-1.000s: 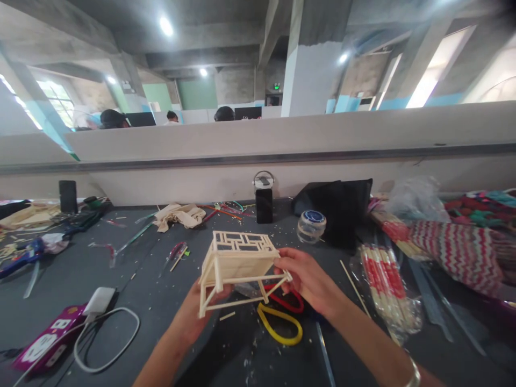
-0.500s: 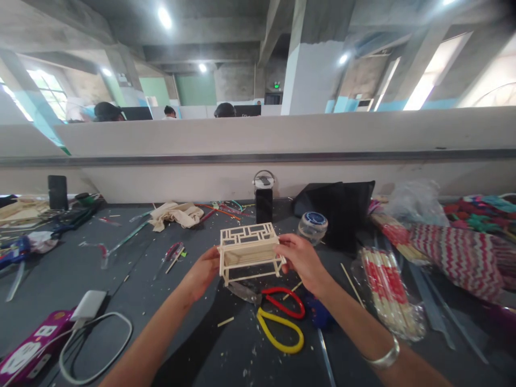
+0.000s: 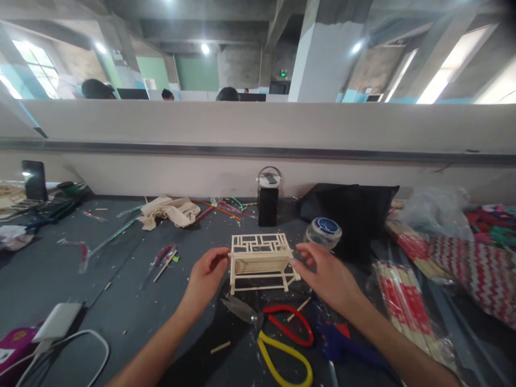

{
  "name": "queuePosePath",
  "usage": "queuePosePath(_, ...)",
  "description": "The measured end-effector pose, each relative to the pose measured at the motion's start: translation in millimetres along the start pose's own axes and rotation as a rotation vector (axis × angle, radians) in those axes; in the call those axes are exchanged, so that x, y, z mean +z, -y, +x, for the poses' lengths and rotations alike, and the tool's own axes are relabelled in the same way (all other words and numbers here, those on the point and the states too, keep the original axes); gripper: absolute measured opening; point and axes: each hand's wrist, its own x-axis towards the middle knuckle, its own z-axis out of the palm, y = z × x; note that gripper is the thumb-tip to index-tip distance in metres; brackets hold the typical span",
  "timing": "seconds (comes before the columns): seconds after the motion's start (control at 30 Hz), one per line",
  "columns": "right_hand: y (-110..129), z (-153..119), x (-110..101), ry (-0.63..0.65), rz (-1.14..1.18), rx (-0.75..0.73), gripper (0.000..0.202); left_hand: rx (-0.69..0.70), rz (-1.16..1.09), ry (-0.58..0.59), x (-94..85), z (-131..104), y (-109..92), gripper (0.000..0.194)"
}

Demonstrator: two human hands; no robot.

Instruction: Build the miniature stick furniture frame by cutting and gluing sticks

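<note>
A miniature chair-like frame of pale wooden sticks, with a latticed back, stands on the dark table between my hands. My left hand is at its left end, fingers curled and the fingertips touching or nearly touching the upper corner. At the right end, my right hand has thumb and fingers apart, the thumb close to the wood. Just in front lie scissors with one red and one yellow handle. A blue glue gun rests partly under my right forearm.
Behind the frame stand a dark phone and a clear jar with a blue lid. A beige cloth lies back left. Bagged wooden sticks are on the right. A white charger with its cable sits front left.
The wooden frame has been lowered onto the table behind the scissors. My hands have loosened from its ends, and the right fingers have spread away. The camera view has tilted slightly.
</note>
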Motion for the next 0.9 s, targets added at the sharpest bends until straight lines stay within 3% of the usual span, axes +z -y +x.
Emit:
queuePosePath(0.07,13.1,6.4,-7.1,-0.041,-0.091,-0.177,0.024,0.055,0.054,0.022,-1.6,-1.1,0.9,0.024)
queuePosePath(0.17,41.0,21.7,-0.4,0.086,-0.070,-0.393,0.018,0.145,0.127,0.030,-3.4,-2.5,1.8,0.019)
queuePosePath(0.33,70.7,44.9,37.4,0.376,-0.185,-0.476,0.015,0.303,0.253,-0.005,-4.5,-4.8,6.3,0.017)
queuePosePath(0.6,77.0,59.0,51.4,0.453,-0.232,-0.550,0.014,0.455,0.329,-0.031,-3.2,-2.8,8.8,0.017)
queuePosePath(0.9,63.4,54.0,63.1,0.363,-0.164,-0.631,0.019,0.442,0.358,-0.054,-1.1,-1.5,4.5,0.018)
